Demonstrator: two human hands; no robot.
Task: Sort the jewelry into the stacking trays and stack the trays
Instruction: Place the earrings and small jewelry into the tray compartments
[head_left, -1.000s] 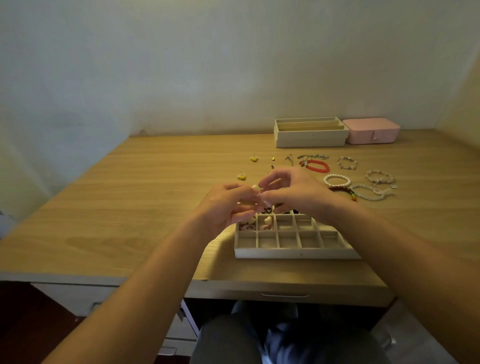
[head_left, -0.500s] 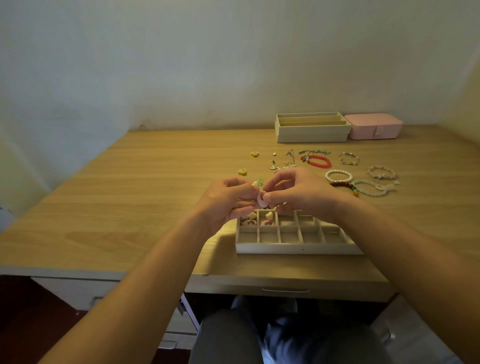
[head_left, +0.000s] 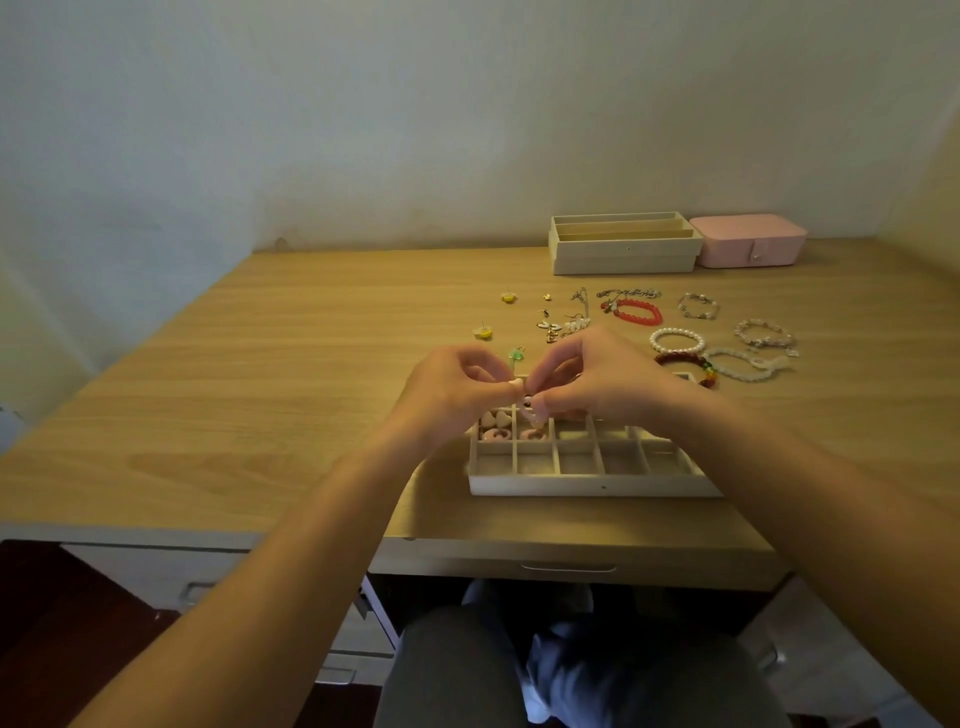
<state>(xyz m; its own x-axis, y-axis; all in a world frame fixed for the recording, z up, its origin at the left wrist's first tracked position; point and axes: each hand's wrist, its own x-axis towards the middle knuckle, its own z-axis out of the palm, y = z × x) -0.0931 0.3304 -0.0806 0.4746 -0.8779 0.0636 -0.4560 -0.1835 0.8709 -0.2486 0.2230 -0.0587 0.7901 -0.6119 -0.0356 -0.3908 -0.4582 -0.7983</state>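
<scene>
The hands have scarcely shifted, still joined. On the desk (head_left: 260, 389), the compartment tray (head_left: 587, 486) lies just beneath the fingers, a few cells under them filled, most empty. The other trays (head_left: 623, 260) wait well beyond. The left hand (head_left: 447, 395) and right hand (head_left: 597, 384) pinch a small pale piece (head_left: 528, 402) between curled fingertips. Bracelets (head_left: 675, 340) and earrings (head_left: 563, 325) are unsorted beyond them, so much remains.

One view only, worn at head height above the table's (head_left: 218, 395) near edge. Faced forward and down; the far edge and wall (head_left: 363, 114) are taken in. Near edge seen close, lap (head_left: 571, 670) included below.
</scene>
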